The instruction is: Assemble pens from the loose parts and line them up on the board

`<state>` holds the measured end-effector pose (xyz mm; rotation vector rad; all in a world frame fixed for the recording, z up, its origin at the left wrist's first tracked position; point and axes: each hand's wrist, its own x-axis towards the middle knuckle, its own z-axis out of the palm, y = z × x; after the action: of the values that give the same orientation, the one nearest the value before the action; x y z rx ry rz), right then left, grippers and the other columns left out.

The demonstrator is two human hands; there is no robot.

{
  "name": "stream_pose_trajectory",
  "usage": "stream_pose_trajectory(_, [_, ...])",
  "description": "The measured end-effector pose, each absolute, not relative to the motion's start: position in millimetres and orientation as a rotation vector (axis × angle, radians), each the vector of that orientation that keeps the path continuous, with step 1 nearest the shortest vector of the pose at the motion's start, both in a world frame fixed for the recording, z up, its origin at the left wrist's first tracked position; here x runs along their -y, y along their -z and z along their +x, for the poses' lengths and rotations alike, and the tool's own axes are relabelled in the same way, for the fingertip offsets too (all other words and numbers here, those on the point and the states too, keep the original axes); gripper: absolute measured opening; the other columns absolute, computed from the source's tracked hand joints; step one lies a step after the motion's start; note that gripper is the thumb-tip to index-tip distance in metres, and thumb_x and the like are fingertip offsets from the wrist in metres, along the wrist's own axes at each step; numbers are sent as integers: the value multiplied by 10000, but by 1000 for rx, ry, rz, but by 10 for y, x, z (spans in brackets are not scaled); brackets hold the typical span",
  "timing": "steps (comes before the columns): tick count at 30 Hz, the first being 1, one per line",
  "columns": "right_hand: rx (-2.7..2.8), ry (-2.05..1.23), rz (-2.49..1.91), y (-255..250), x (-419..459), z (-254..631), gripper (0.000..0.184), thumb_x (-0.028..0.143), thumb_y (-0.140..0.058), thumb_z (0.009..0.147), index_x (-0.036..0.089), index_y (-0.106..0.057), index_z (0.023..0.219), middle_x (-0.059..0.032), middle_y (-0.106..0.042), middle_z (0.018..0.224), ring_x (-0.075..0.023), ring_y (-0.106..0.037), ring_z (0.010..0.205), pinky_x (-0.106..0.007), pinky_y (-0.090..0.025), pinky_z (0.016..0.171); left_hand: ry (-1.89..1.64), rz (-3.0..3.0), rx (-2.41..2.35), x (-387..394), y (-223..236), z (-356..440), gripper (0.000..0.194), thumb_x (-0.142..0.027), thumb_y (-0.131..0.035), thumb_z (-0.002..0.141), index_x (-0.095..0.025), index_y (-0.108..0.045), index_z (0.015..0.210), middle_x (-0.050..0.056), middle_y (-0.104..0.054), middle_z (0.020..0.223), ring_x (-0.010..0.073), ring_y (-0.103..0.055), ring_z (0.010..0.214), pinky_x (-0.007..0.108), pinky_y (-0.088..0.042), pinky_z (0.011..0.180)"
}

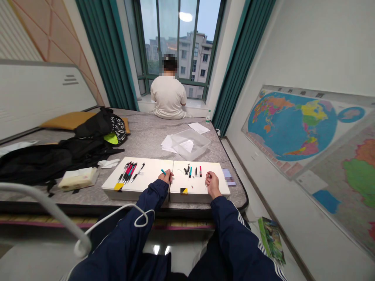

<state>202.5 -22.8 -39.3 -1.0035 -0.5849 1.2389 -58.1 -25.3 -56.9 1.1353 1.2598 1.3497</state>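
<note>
My left hand [166, 176] is closed on a teal pen barrel [163, 171] above the inner edge of the left white box [156, 166]. Over the right part of the other white box [175, 190], my right hand [213, 184] pinches a thin, pale stick-like piece [206, 187], too small to name surely. Several assembled pens [127, 172] in black, red and teal lie on the left box, with one black-and-white pen [138, 173] apart from them. Loose pen parts lie on the right box: a teal barrel [190, 172], a red-and-black piece [200, 171], black pieces and tiny bits.
Beyond the boxes lie a clear plastic bin [202, 150] and papers [167, 144]. A tissue pack [77, 178] and black bag [58, 164] are at left. A person [168, 95] sits by the window, back turned. A white cable [117, 212] crosses near my left sleeve.
</note>
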Motion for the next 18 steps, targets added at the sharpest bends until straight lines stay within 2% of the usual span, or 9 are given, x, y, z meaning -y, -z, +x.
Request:
stream_pose_trajectory(4, [693,-1242,-1131,299,223,1982,361,499,-611,702,204,-410,644,108,-308,453,-40,-196,337,-180,-104,323,-1347,1153,-1323,249,575,-570,559,-693,-417,732,-161,-561,636,-20,-468,393,91,-389,321,224,-289,359])
stream_pose_trajectory(6, [838,-1197,-1239,235,199,1930,398,527,-626,690,205,-400,624,109,-298,436,-45,-211,342,-189,-122,327,-1363,1154,-1335,245,586,-562,556,-687,-413,737,-161,-559,630,-23,-462,389,93,-395,327,222,-302,366])
stream_pose_trajectory(10, [1261,-972,-1414,58,60,1724,383,529,-601,701,170,-502,611,55,-447,463,-76,-374,405,-195,-276,391,-1386,1151,-1352,239,607,-555,542,-664,-405,754,-161,-563,632,-30,-454,384,95,-395,329,220,-316,376])
stream_pose_trajectory(13, [1613,-733,-1559,-66,-91,1489,296,441,-607,714,151,-605,658,-15,-609,617,-117,-538,567,-203,-382,538,-1374,1157,-1378,241,609,-562,534,-653,-406,760,-160,-569,633,-27,-462,389,100,-407,336,223,-324,386])
stream_pose_trajectory(16, [1899,-558,-1743,-137,-229,1241,155,306,-634,702,174,-681,769,-50,-686,778,-160,-612,728,-222,-410,658,-1362,1186,-1420,255,591,-570,527,-643,-410,764,-161,-576,631,-21,-477,398,107,-430,351,226,-339,406])
stream_pose_trajectory(18, [2047,-483,-1848,-155,-302,1103,142,237,-628,700,179,-702,807,-74,-701,837,-182,-629,803,-229,-415,700,-1351,1210,-1444,267,575,-577,517,-632,-418,767,-161,-581,631,-18,-493,409,110,-446,364,228,-349,421])
